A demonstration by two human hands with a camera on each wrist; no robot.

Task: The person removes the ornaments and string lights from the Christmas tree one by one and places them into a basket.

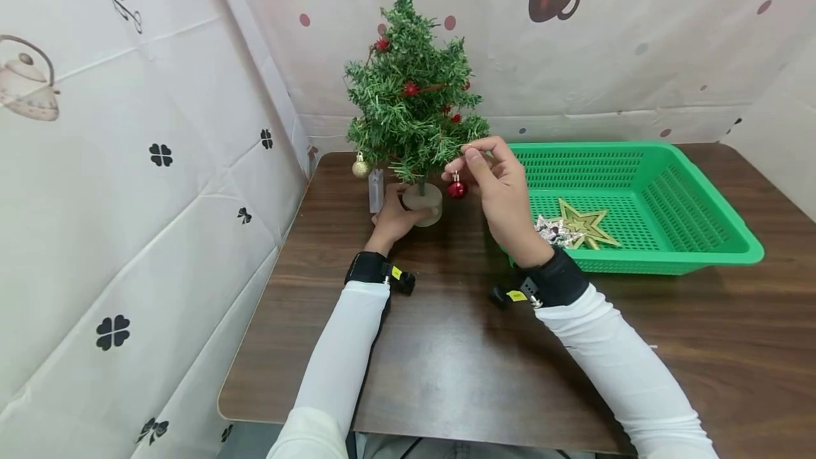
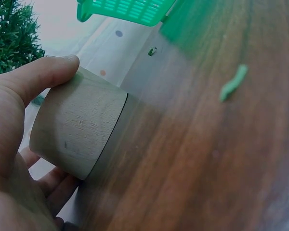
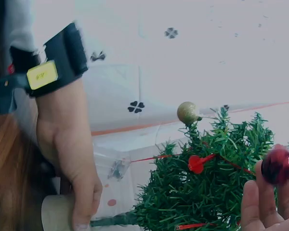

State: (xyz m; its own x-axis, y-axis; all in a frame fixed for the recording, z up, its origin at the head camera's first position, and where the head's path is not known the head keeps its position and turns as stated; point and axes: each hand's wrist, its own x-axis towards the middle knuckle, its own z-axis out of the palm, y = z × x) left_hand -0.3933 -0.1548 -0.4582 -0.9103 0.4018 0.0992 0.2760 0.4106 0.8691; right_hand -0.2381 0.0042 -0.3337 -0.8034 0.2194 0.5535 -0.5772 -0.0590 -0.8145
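A small green Christmas tree (image 1: 408,98) stands upright on a round wooden base (image 2: 82,125) at the back of the table. My left hand (image 1: 393,217) grips that base, its thumb over the top edge in the left wrist view. By the tree's lower right branches, my right hand (image 1: 500,186) pinches the top of a red bauble (image 1: 456,189) between thumb and index finger. The bauble hangs below the fingertips, in front of the other fingers in the right wrist view. A gold bauble (image 1: 360,167) hangs from the lower left branch. Red ornaments (image 1: 411,88) dot the foliage.
Right of the tree sits a green basket (image 1: 644,258) with a gold star (image 1: 583,224) and silvery decorations (image 1: 554,232). A clear plastic box (image 1: 376,191) stands left of the base. Patterned sheets (image 1: 357,13) hang behind and to the left. A green scrap (image 2: 234,83) lies on the table.
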